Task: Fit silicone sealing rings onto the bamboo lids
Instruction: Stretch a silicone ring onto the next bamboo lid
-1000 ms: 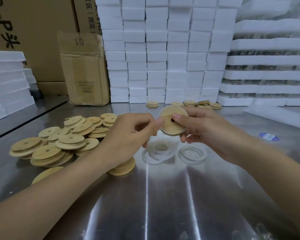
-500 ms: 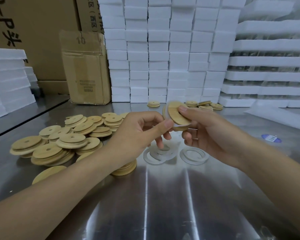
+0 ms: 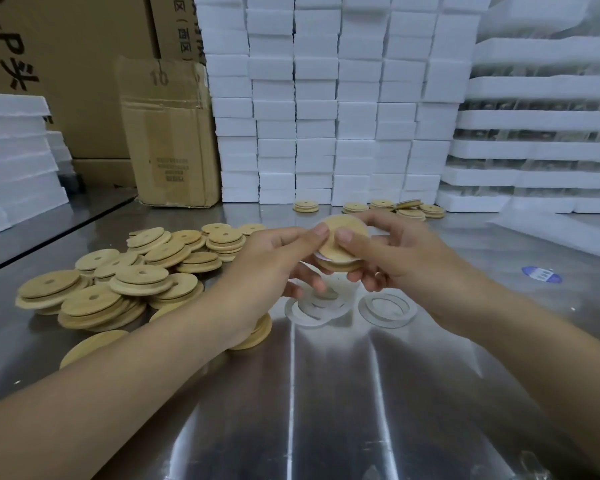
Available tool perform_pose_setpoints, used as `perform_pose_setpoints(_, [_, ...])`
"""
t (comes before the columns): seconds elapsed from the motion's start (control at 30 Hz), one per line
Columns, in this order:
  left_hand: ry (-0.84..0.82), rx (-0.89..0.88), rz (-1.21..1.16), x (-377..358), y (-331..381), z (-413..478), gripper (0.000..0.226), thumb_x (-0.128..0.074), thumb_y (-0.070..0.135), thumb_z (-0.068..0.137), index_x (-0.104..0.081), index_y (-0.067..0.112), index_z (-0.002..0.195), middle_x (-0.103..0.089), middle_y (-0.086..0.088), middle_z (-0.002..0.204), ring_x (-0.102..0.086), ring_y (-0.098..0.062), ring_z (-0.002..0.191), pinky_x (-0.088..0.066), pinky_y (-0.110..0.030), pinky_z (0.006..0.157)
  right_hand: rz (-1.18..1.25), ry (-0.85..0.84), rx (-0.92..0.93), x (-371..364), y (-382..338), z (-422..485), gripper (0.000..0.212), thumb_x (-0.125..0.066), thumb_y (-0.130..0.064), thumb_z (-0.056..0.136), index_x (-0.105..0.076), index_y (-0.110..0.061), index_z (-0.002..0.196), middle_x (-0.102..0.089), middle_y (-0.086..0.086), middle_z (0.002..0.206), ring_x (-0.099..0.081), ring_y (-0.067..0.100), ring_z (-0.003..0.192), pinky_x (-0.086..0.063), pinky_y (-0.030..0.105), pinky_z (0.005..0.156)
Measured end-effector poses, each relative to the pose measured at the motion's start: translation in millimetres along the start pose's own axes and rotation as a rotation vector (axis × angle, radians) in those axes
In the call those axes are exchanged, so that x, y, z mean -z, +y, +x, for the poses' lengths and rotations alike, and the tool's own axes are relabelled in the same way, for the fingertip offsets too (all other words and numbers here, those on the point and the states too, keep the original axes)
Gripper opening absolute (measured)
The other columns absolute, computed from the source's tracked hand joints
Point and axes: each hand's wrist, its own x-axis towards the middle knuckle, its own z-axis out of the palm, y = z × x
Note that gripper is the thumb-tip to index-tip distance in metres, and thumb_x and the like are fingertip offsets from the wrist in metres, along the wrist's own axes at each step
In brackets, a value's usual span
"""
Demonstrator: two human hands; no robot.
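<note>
Two bare forearms reach in from the lower corners of the frame over a shiny steel surface [image 3: 326, 410], and meet just above its middle. The left hand [image 3: 274, 265] and the right hand [image 3: 395, 258] are both clamped on one bamboo lid [image 3: 340, 244], held tilted above the surface between them: the left thumb presses its upper left edge, the right thumb lies on its face, and the other fingers curl underneath. A sliver of white silicone ring [image 3: 317, 257] shows at the lid's lower left edge; how far it is seated cannot be told. Directly below the hands, loose sealing rings [image 3: 312, 311] lie overlapping on the surface, with a single ring [image 3: 387, 310] just to their right. Left of centre sits a heap of bare bamboo lids [image 3: 118, 282], each with a small centre hole, some partly hidden under the left wrist. A blue sticker [image 3: 541, 274] lies at right. Further back, a few small stacks of lids [image 3: 406, 207] rest near the wall of white foam blocks [image 3: 326, 98], with foam trays [image 3: 541, 116] at the upper right and cardboard boxes [image 3: 167, 133] at the upper left.
</note>
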Motion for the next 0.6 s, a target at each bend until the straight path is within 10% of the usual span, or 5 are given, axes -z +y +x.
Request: perform_pose_setpoints(0.6, [-0.157,0.069,-0.382,6.6,1.6,6.8,0.043,-0.073,0.055,0.093,-0.083,0.018,0.113,-0.075,0.002,0.096,-0.065,-0.007,0.069,-0.056,-0.023,0.067,0.336,-0.027,0.055,7.8,-7.8,0.8,0.065,-0.086,-0.024,0.076,-0.066,-0.022,0.137,-0.073,0.009,0.083,-0.066,0.016,0.066,-0.057,0.025,0.070])
